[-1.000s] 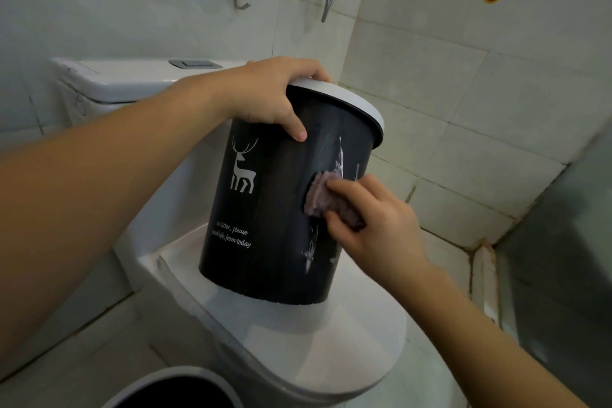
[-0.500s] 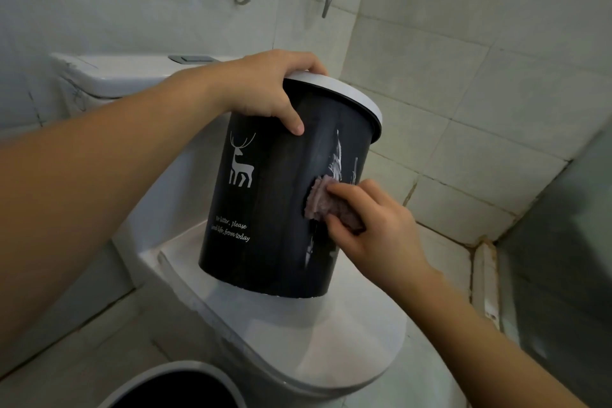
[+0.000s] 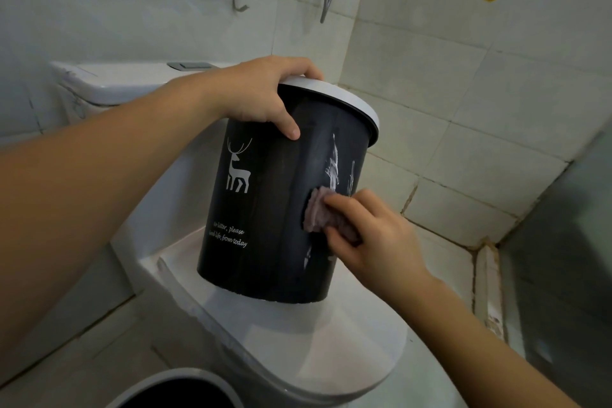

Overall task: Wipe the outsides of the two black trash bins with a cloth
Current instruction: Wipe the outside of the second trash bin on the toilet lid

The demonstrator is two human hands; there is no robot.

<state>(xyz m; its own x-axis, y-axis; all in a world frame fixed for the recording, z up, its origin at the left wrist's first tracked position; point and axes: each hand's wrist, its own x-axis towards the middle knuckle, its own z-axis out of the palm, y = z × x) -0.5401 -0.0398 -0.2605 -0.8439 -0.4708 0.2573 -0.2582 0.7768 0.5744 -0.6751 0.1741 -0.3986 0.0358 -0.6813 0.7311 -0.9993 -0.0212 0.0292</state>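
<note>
The black bin (image 3: 281,202) stands on the closed toilet lid (image 3: 331,341), its long axis running bottom to top but tipped so the white rim (image 3: 347,99) leans to the right and away from the camera. The left hand (image 3: 265,93) grips that rim from the left, fingers curled over the top edge and thumb pressed down on the outer wall. The right hand (image 3: 371,238) comes in from the near right and pinches a crumpled pinkish cloth (image 3: 318,214) flat against the bin's right-facing side, about halfway up. The relation that matters: the wall lies directly left of the right hand, and the whitish streaks (image 3: 334,162) sit just above the cloth, so the next stroke probably needs to travel upward along the wall (the streaks may be residue or worn print; the view cannot settle it).

Against the frame half a second earlier, the cloth sits slightly lower and a little more toward the front of the bin, and the bin looks tilted a shade more to the right; the left hand's grip on the rim is unchanged.

A second black bin (image 3: 178,391) shows only its rim at the near bottom edge, apparently not yet handled.
</note>
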